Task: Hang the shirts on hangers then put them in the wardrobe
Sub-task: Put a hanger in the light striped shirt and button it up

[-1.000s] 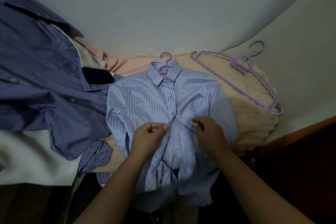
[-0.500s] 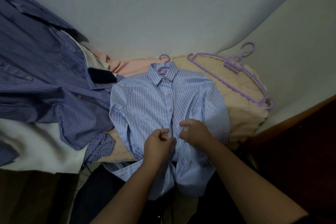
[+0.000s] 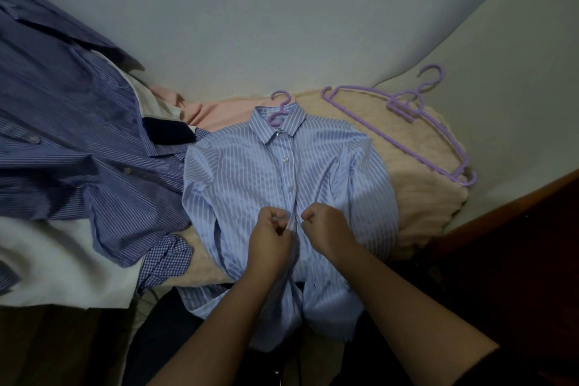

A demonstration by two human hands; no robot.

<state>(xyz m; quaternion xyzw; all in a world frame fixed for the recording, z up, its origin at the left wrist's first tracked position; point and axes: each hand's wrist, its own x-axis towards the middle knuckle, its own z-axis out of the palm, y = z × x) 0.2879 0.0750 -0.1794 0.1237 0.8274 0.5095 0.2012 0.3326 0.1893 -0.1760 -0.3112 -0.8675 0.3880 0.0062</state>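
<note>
Surface: pale cream fleece blanket [image 3: 416,197] is covering the spot where the clothes are lying, with a plain light wall [image 3: 282,25] rising behind it and dark wooden furniture [image 3: 517,244] edging in on the right.
Light blue striped shirt [image 3: 250,185]: it is lying face up in the middle of the blanket, collar toward the wall, upper buttons fastened, its tail hanging over the near edge toward the person.
Hanger in the shirt [image 3: 279,106]: a purple plastic hook is sticking out of the collar, pointing at the wall.
Left hand [image 3: 271,244]: it is curling into a fist, pinching the left edge of the shirt's front placket low on the chest.
Right hand [image 3: 326,229]: it is closing the same way on the opposite edge of the placket, just beside the left hand, the two nearly touching across the button line.
Spare purple hangers [image 3: 407,122]: they are lying stacked on the blanket to the right of the shirt, well apart from both hands.
Dark blue striped shirts [image 3: 78,141]: they are lying heaped to the left, overlapping the light shirt's sleeve edge.
Pink cloth [image 3: 219,113]: it is peeking out behind the collar, near the wall.
White fabric [image 3: 47,260]: it is spreading beneath the dark heap at lower left.
</note>
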